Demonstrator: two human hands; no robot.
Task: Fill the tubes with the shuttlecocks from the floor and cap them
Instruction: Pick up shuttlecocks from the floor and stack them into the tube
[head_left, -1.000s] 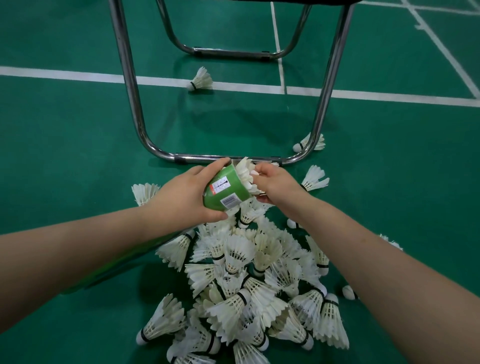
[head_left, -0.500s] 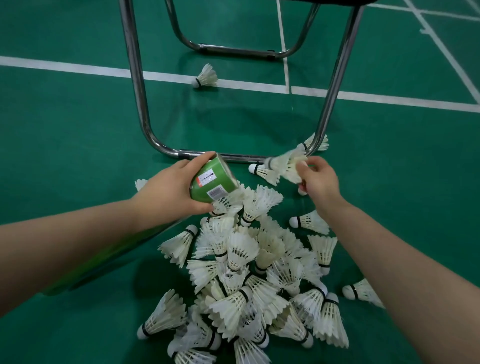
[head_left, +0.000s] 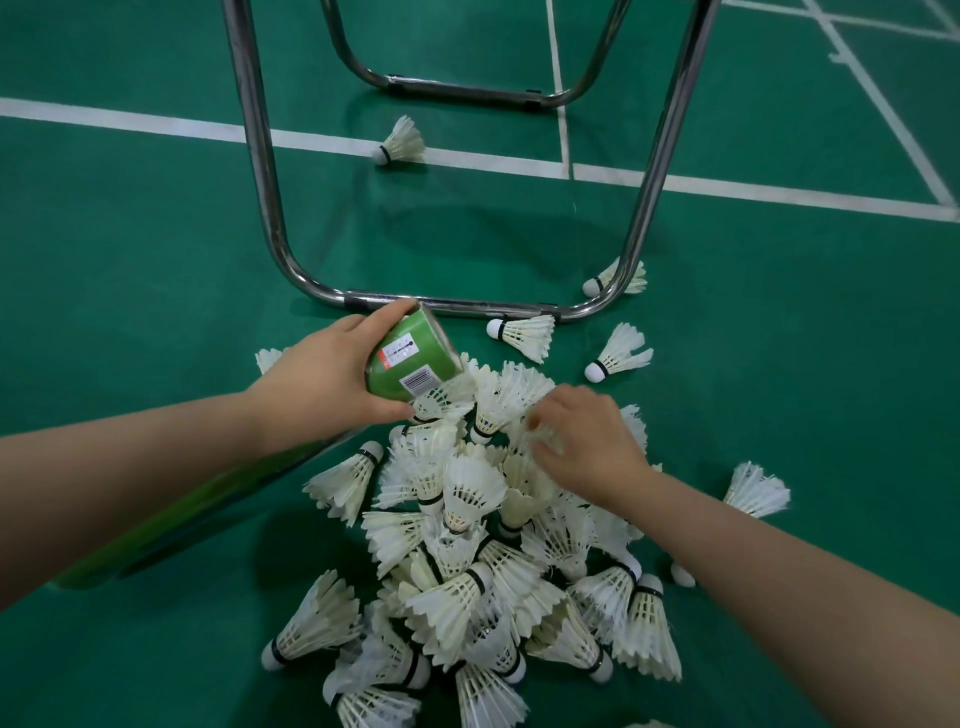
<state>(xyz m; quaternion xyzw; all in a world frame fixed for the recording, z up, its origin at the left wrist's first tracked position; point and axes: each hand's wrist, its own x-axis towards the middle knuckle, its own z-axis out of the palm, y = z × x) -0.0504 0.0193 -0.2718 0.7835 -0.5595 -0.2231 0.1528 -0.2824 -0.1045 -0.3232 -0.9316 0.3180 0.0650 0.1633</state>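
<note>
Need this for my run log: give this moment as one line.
left hand grips green tube | right hand fingers in shuttlecock pile, grasp unclear | tube mouth tilted toward pile

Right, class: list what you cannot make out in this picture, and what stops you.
Head view:
1. Inside the green cardboard tube: its mouth faces away.
2. Much of the tube's length: covered by the left hand and forearm.
3. Whether the right hand holds anything: fingertips buried in the pile of white feather shuttlecocks.
4. Top of the chrome tubular frame: cut off by the upper edge.
5. Print on the white barcode label: too small.
</note>
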